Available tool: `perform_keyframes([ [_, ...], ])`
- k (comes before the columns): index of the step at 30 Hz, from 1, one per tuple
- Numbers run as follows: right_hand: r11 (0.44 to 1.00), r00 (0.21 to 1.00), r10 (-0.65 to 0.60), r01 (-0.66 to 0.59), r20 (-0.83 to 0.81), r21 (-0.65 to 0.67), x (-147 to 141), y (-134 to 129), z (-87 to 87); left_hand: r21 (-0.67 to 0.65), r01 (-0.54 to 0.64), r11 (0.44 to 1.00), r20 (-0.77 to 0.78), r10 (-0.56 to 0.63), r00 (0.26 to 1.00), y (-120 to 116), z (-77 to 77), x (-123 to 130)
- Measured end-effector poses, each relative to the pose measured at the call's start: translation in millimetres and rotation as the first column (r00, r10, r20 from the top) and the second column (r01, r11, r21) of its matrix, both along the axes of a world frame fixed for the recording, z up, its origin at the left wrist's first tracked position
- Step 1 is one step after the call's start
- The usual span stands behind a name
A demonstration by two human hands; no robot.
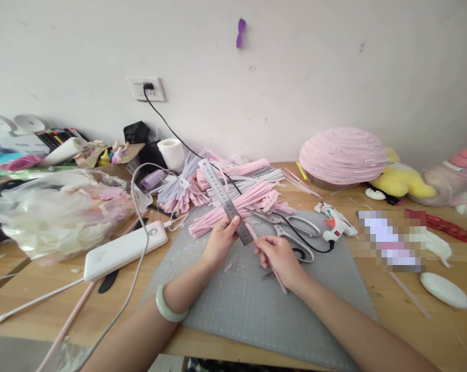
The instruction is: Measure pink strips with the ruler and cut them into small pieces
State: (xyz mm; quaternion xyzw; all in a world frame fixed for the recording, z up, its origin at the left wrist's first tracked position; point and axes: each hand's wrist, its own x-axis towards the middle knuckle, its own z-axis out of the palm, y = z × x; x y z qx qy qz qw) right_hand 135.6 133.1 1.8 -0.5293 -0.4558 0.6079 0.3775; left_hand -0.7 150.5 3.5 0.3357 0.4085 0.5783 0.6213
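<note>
Left hand [223, 236] clamped on one metal ruler [219, 191], over the mat [233, 310]; right hand [279, 257] pinching one pink stem [281, 283] by its lower end. One pair of scissors [276, 219], one glue gun [337, 225] alongside. Wooden counter [396, 325], pale wall [295, 77], one socket [159, 94].

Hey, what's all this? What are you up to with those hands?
The left hand holds a metal ruler at a slant, while the right hand pinches a thin pink stem close to the ruler's lower end. Both are over a grey mat. Scissors and a glue gun lie to the right, and bundles of pink and grey stems are piled just behind.
</note>
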Motion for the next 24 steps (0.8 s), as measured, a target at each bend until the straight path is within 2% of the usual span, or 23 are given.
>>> perform_keyframes([
  [24,1.0,0.999,0.019,-0.018,0.035,-0.01,0.2,0.1,-0.2,0.007,-0.01,1.0,-0.028,0.01,1.0,0.0,-1.9,0.7],
])
